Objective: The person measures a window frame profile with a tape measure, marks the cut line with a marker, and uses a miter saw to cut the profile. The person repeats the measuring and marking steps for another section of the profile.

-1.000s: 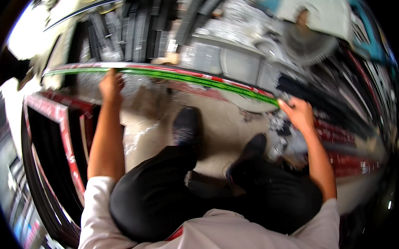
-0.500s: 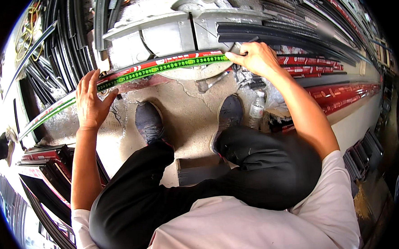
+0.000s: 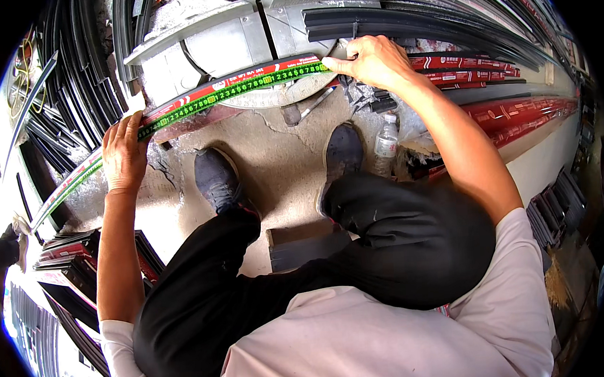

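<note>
A long dark profile strip [image 3: 245,76] with red printed film stretches across in front of me. Along its near edge runs a green tape measure blade [image 3: 242,90], trailing away to the far left. My left hand [image 3: 124,157] is closed over the strip and blade, its fingers together on top and its thumb hidden. At the strip's right end, my right hand [image 3: 377,63] pinches the end of the tape against the strip with thumb and forefinger. Behind the strip stands a grey metal saw base [image 3: 223,46] with a slot and a round scale plate [image 3: 277,97].
Dark profiles [image 3: 355,25] lie at the back right, red-wrapped ones [image 3: 510,119] below them. More profiles [image 3: 93,56] are stacked at the back left. A plastic bottle [image 3: 385,146] stands right of my shoes. Another person's hand [image 3: 21,234] shows at the far left.
My left hand has gone from thumb spread apart to closed over the strip and tape. In the picture, both hands, strip and saw base sit slightly further left and up.
</note>
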### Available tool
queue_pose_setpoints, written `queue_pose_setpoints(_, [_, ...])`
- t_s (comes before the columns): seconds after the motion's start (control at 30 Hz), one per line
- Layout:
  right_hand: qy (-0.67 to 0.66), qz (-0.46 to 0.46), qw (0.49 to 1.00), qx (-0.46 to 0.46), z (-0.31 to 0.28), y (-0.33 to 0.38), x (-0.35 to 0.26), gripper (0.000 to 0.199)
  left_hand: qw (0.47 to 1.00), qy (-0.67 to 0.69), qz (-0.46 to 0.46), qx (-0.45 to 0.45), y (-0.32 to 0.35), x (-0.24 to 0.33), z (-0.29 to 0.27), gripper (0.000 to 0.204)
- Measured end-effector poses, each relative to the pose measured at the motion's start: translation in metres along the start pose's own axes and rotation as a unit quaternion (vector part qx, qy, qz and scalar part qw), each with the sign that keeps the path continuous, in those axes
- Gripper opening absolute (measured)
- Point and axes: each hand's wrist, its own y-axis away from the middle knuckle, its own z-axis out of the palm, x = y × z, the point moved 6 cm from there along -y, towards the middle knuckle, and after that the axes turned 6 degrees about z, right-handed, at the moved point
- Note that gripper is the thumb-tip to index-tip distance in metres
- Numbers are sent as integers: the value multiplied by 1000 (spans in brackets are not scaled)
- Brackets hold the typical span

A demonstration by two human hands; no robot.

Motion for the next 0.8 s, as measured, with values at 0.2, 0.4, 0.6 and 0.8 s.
queue_pose_setpoints(0.2, [2, 4, 1000, -30, 2, 1, 1, 73, 1000, -4, -1, 10, 2, 1, 3, 55])
queue_pose_setpoints(0.4, [9, 7, 999, -42, 2, 2, 1, 72, 1000, 2, -3, 22, 5, 0, 7, 57])
queue_pose_setpoints(0.6, [9, 2, 999, -45, 5, 3, 4, 73, 1000, -12, -5, 27, 5, 2, 9, 60])
queue_pose_setpoints(0.8, [7, 6, 999, -43, 10, 3, 7, 73, 999, -23, -9, 29, 7, 2, 11, 60])
